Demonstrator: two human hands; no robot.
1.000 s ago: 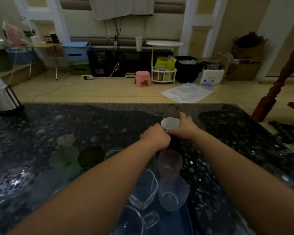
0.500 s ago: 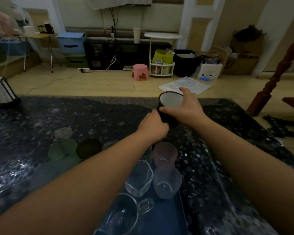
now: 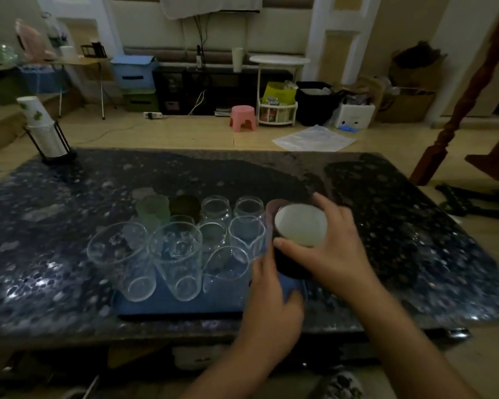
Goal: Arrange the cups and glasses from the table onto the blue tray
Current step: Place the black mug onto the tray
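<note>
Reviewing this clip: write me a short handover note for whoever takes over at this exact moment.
Right hand: gripping the dark cup with the white inside, held at the right end of the blue tray; whether it has touched down is unclear.
Left hand: at the tray's right end beside that cup; nothing visibly held in it, though blur hides the fingers.
Done: the tray already holds the clear glasses, a green cup, a dark cup and a pink cup in rows.
Left: set this cup into the free spot at the tray's right end. No other loose cups show on the table.
</note>
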